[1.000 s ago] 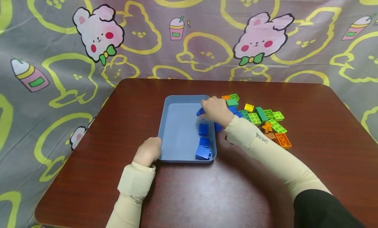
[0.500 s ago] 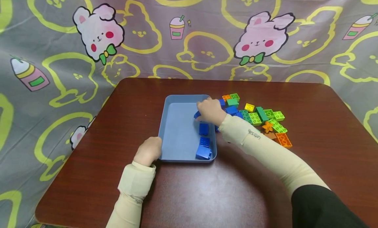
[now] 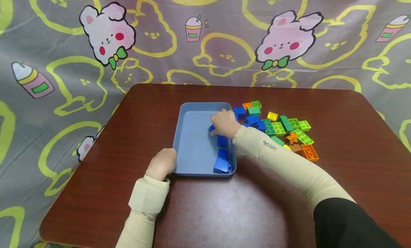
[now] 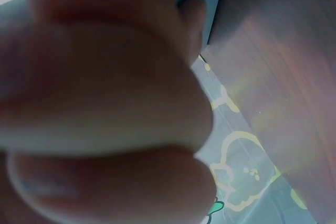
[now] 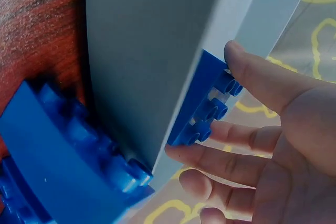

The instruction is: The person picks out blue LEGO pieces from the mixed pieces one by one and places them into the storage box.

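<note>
A shallow grey-blue tray lies on the table in the head view. My left hand grips its near left rim; in the left wrist view the curled fingers fill most of the picture. Over the tray's right half, my right hand pinches a blue toy brick between thumb and fingers. Its studs face the palm in the right wrist view. Along the tray's right side sit several other blue bricks, the nearest one close to the front corner.
Loose bricks lie right of the tray: blue ones, green ones, a yellow one, an orange one and an orange star-shaped piece. A patterned cloth hangs behind the brown table.
My right hand has moved left and slightly nearer over the tray with the blue brick, uncovering more blue bricks outside the tray. The left hand stays at the rim.
</note>
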`<state>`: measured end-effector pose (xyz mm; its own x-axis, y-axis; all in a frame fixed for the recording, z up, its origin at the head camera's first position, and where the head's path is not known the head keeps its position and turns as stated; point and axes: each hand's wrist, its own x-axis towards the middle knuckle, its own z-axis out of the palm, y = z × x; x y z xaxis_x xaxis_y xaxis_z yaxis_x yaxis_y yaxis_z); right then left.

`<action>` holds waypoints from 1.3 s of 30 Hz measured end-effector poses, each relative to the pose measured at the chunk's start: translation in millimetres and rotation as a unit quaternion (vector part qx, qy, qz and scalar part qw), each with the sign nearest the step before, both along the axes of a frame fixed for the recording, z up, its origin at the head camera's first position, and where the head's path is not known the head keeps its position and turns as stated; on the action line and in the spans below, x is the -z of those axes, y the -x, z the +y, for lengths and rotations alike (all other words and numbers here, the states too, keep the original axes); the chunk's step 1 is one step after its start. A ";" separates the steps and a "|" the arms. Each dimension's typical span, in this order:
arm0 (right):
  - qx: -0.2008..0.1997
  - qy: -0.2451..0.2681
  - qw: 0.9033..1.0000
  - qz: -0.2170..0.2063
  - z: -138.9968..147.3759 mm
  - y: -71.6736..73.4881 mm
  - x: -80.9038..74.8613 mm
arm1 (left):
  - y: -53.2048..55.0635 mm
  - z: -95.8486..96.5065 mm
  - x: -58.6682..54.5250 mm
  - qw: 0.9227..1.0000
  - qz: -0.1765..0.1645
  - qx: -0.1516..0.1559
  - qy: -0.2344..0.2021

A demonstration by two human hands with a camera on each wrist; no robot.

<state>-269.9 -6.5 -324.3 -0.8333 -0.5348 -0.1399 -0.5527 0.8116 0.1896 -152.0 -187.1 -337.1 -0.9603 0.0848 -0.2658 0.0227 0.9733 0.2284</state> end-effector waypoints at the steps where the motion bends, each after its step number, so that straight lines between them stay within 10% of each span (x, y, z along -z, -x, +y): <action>1: 0.000 0.000 1.000 -0.002 -0.1 0.5 0.4 | 0.4 0.0 -0.3 1.000 -0.002 -0.001 0.000; 31: 0.009 -0.013 0.999 -0.041 0.7 -0.8 5.5 | 1.2 1.8 1.7 1.000 0.004 0.005 0.007; 39: 0.009 0.042 0.999 -0.014 14.5 0.1 -22.2 | 0.0 0.8 1.8 1.000 0.005 0.005 0.006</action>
